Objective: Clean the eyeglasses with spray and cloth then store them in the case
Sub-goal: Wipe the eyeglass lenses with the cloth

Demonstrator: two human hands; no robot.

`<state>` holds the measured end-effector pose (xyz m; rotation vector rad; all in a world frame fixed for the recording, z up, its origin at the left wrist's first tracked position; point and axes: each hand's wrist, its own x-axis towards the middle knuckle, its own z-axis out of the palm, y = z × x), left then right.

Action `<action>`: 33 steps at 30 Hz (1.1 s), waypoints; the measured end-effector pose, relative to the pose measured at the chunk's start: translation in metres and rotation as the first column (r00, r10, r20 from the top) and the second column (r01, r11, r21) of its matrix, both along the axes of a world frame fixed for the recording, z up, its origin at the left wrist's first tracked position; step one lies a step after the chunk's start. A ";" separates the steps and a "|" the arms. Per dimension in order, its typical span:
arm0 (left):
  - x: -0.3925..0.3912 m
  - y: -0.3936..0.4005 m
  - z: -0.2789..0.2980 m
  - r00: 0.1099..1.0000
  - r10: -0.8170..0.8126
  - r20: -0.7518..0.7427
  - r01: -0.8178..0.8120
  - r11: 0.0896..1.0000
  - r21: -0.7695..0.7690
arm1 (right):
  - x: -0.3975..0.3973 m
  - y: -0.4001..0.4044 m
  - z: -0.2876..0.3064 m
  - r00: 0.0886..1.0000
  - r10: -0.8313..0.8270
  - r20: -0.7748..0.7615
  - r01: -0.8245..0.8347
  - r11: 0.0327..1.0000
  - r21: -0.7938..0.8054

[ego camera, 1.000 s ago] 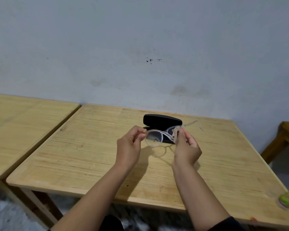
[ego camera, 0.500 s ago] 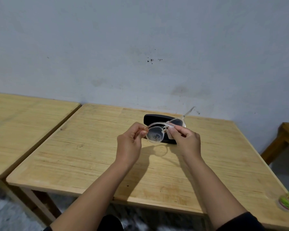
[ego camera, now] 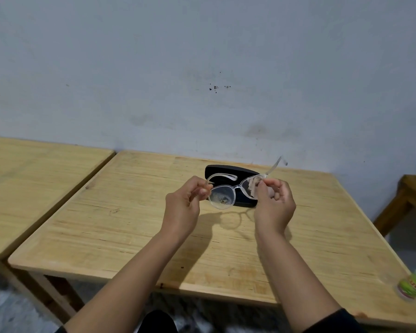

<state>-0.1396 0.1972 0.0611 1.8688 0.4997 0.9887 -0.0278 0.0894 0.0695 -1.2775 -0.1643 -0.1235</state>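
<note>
- The wooden table (ego camera: pixel 130 227) is pale, with straight grain lines and rounded corners; a second table (ego camera: pixel 34 183) of the same wood stands just beside it on the left, both against a dull grey-blue wall (ego camera: pixel 202 68) with a few dark specks.
- A black eyeglass case (ego camera: pixel 228 170), oblong with rounded ends and a smooth matte lid, lies shut on the far part of the table.
- At the table's near right corner stands a small bottle (ego camera: pixel 412 284) with a green label, blurred at the frame edge.
- The eyeglasses (ego camera: pixel 222 195) have a clear plastic frame with large rounded lenses; they are held in the air above the table, in front of the case, and cast a ring-shaped shadow on the wood.
- The left-hand lens carries a patch of specks or droplets near its lower middle; one temple arm sticks up and away on the right.
- The left hand (ego camera: pixel 183 210) is curled, thumb and forefinger pinching the frame's left end.
- The right hand (ego camera: pixel 274 205) is loosely fisted, fingertips pinching a small whitish cloth (ego camera: pixel 251 186) against the right-hand lens.
</note>
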 end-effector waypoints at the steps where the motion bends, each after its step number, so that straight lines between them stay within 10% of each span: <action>1: 0.000 -0.001 0.000 1.000 -0.007 0.004 0.007 1.000 0.007 | -0.001 0.002 0.001 1.000 -0.029 -0.002 0.029 0.999 0.030; 16: 0.006 -0.001 0.001 1.000 -0.012 0.007 0.011 0.998 0.062 | -0.004 0.000 0.006 0.981 0.182 -0.074 -0.189 0.976 -0.109; 33: -0.001 0.016 0.009 0.999 0.050 0.006 -0.051 0.995 0.083 | 0.023 -0.017 0.012 0.811 0.573 -0.114 -0.571 0.736 -0.363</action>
